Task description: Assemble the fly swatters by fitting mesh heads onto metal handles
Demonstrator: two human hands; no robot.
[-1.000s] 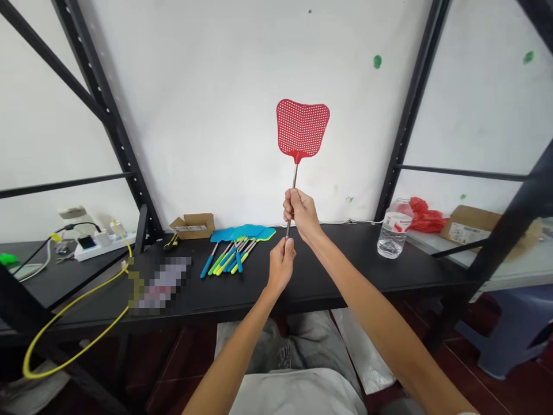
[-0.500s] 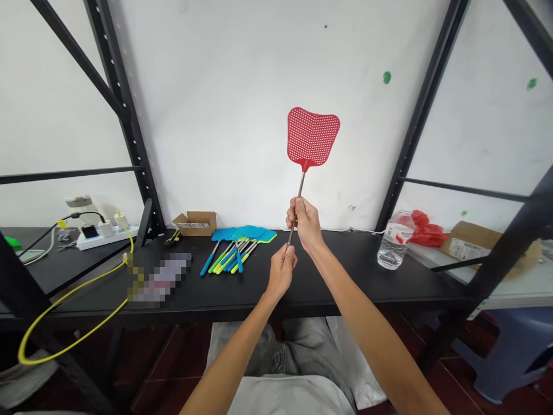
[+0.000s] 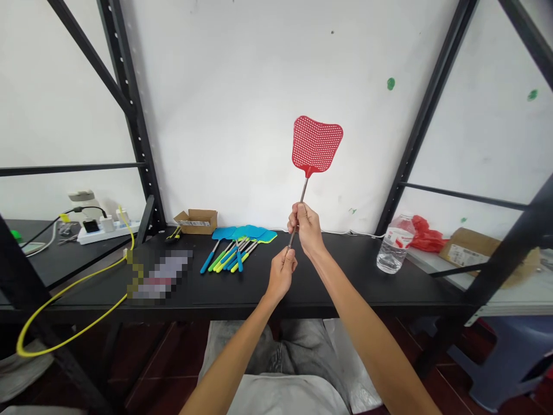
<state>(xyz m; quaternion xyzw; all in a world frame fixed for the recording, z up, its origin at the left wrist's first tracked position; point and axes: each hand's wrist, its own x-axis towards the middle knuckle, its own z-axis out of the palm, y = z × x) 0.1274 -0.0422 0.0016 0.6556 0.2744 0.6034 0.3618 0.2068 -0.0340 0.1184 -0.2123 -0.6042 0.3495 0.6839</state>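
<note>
A red fly swatter point(image 3: 317, 144) with a perforated head and a thin metal shaft is held up in front of me, head upward and leaning slightly right. My right hand point(image 3: 307, 227) is closed round the metal shaft partway down. Lower, my left hand point(image 3: 281, 272) grips the bottom end, hiding the handle. To the left of my hands, a pile of fly swatters point(image 3: 242, 249) lies on the black table point(image 3: 337, 282), with blue and yellow-green heads toward the wall and their handles toward me.
An open cardboard box point(image 3: 196, 222) stands behind on the left. A yellow cable point(image 3: 64, 347) loops over the table's left edge, near a power strip point(image 3: 108, 230). At the right are a water bottle point(image 3: 395, 245), a red plastic bag point(image 3: 427, 234) and a brown carton point(image 3: 470, 248).
The red fly swatter sits slightly lower and farther right in view. Both hands keep hold of it, and the camera view has shifted a little. The pile lies unchanged.
</note>
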